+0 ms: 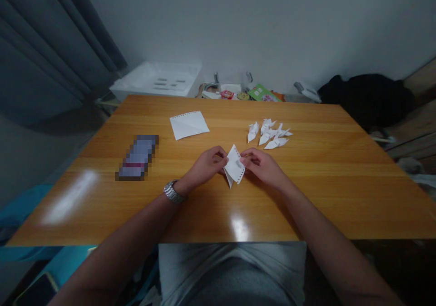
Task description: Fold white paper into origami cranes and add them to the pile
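Note:
A folded sheet of white paper (pixel 234 164) with a row of punched holes along one edge is held just over the wooden table (pixel 327 183). My left hand (pixel 211 161) pinches its left side, thumb in front. On the right side my right hand (pixel 259 163) grips it in the same way, its thumb pressed on the paper. The lower corners of the paper hang apart, so its layers are partly separated. Behind my right hand lies a group of several small white origami cranes (pixel 270 134).
Flat white paper (pixel 189 125) with punched holes rests toward the back left. A blurred-out phone (pixel 138 157) lies at the left. Beyond the far edge stand a white plastic tray (pixel 136 81), a green booklet (pixel 261 93) and a black cloth-like heap (pixel 368 97).

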A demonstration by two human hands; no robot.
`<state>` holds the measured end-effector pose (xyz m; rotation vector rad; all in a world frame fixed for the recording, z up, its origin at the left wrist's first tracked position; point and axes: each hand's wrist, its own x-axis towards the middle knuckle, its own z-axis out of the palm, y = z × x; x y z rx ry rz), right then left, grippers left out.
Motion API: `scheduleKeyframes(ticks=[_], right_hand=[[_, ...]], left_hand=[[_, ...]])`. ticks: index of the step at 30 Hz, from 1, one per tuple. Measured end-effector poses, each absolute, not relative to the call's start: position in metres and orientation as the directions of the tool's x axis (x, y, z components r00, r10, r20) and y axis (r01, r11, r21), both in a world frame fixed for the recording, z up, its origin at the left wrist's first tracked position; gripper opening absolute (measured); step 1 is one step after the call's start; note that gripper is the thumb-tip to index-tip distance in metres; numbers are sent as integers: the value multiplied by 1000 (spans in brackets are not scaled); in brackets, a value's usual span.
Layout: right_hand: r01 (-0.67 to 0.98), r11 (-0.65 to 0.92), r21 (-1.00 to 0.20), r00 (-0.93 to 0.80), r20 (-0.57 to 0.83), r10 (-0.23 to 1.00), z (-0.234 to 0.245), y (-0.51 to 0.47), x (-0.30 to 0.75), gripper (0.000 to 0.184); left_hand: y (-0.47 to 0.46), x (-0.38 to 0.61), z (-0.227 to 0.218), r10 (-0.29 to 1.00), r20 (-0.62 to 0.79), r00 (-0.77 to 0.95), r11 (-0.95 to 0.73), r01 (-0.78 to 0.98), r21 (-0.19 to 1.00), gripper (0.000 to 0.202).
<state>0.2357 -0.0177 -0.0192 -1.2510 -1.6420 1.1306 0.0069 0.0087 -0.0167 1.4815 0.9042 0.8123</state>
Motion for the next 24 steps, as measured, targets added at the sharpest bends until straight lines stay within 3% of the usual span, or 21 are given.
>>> scheduleKeyframes(ticks=[8,14,24], right_hand=[[171,-21,-985,-271,-68,960,-22,-21,231,29],[273,100,-957,-194,47,980,-22,-19,231,21],[328,151,-933,-132,113,985,-26,-16,233,17]], left_hand=[[8,12,-22,929,-24,370,35,-24,999,17],[7,12,-21,923,7,385,-36,69,997,16],[6,13,-23,868,34,495,-128,156,979,14]])
